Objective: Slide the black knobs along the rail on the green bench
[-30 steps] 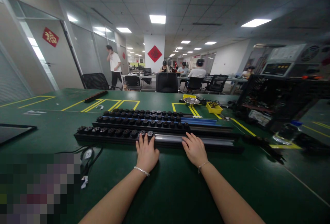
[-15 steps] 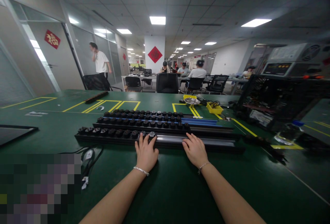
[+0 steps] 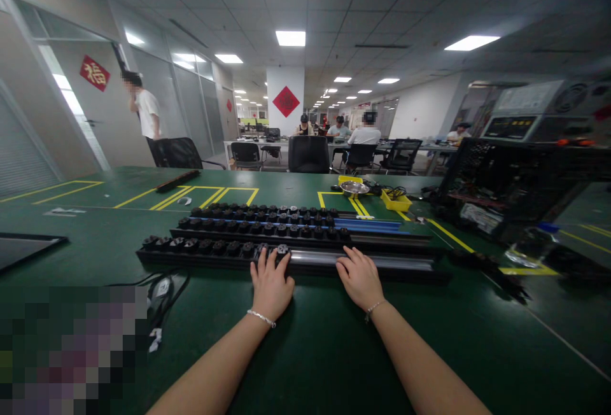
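A long black rail (image 3: 396,272) lies crosswise in front of me, with a shiny silver strip (image 3: 312,257) along its right part. Several black round socket-like modules (image 3: 218,247) sit in a row on its left part. My left hand (image 3: 272,284) is open, its fingertips touching the rail's front by the rightmost module (image 3: 282,250). Fingers outstretched, my right hand (image 3: 360,280) rests on the rail's front edge beside the silver strip. Neither hand grips anything. Behind lie more rails, one with a blue strip (image 3: 370,225), bearing similar modules.
The green table (image 3: 324,351) carries yellow tape lines. Cables (image 3: 165,300) lie at left, a dark panel (image 3: 28,249) beyond. A metal bowl (image 3: 354,188), yellow box (image 3: 396,202) and open machine casing (image 3: 496,186) stand right. A person (image 3: 147,112) in white is behind the table.
The person in white at the back has walked left. My hands stay nearly in place on the rail; the fingers of my left hand have shifted slightly against the rightmost module.
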